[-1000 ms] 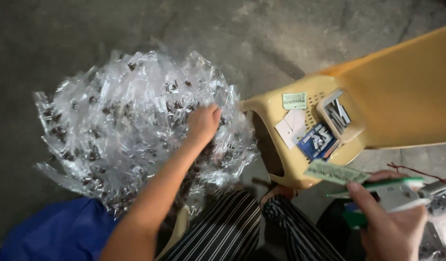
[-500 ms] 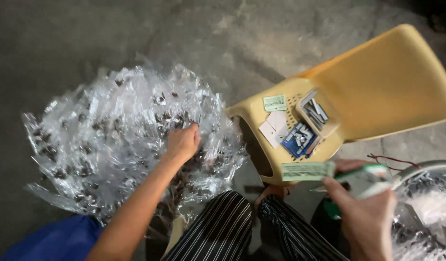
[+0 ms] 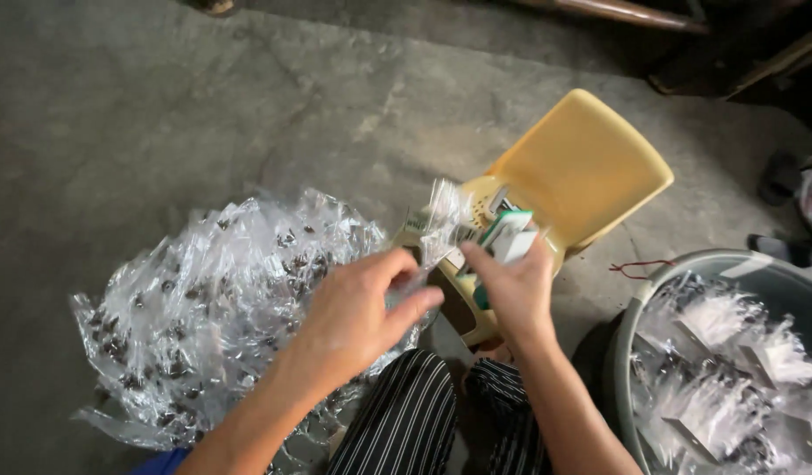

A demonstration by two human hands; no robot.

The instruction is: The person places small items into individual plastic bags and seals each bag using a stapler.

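Between the two hands, just above the lap, a small clear plastic bag (image 3: 443, 220) stands up in the air, its lower end pinched in the left hand (image 3: 357, 312) between thumb and forefinger. The bag's crinkled top rises past the fingertips and leans toward the right hand (image 3: 511, 290), almost touching what that hand carries. The right hand is closed around a green and white tool (image 3: 502, 239), thumb pressed along its near side; the tool's head sticks out above the knuckles, just right of the bag. Whether the bag touches the tool cannot be told.

Behind both hands sits a yellow plastic chair (image 3: 582, 167), tipped so its back slopes away to the right; small cards (image 3: 415, 222) lie on its seat, mostly hidden by the hands and the bag. Left of the chair, on the grey concrete floor (image 3: 160, 105), spreads a large heap of clear bags (image 3: 203, 299) with dark bits inside them; the left forearm crosses over its near edge. At the right edge stands a grey round tub (image 3: 630, 308) filled with more clear bags. A thin red wire (image 3: 639, 264) lies on the floor between the chair and the tub. Striped trousers (image 3: 406, 413) show at the bottom, under the wrists.
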